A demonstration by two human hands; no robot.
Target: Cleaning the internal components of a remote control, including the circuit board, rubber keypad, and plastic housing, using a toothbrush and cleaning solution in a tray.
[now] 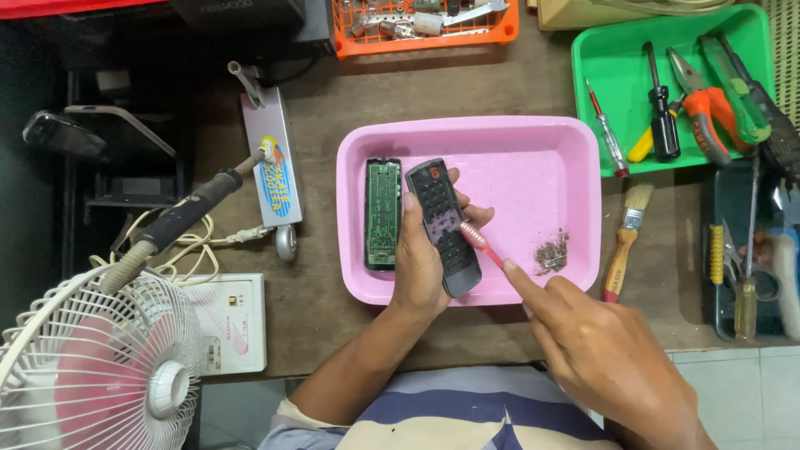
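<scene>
Much of the frame's edge is cut off: the fan (100, 367) at lower left, the orange basket (425, 25) at the top, and the dark tray (750, 258) of tools at right are seen only in part. The upper left is dark and hard to make out. The lower end of the remote (442, 227) is hidden behind the left hand (421, 262), and the toothbrush (482, 242) handle is lost inside the right hand (608, 350), whose wrist is cropped at the bottom.

The remote is gripped in the left hand, fingers closed around its lower half, and is held tilted over the pink tray (542, 167) at the centre of the frame. The toothbrush is pinched in the closed right hand, index finger laid along it, its bristles touching the remote's keypad. A circuit board (382, 215) is lying in the tray just left of the remote. A small heap of dirt (552, 252) is seen at the tray's lower right. On the surface (333, 317) beside the tray, a paintbrush (627, 242) is lying.
</scene>
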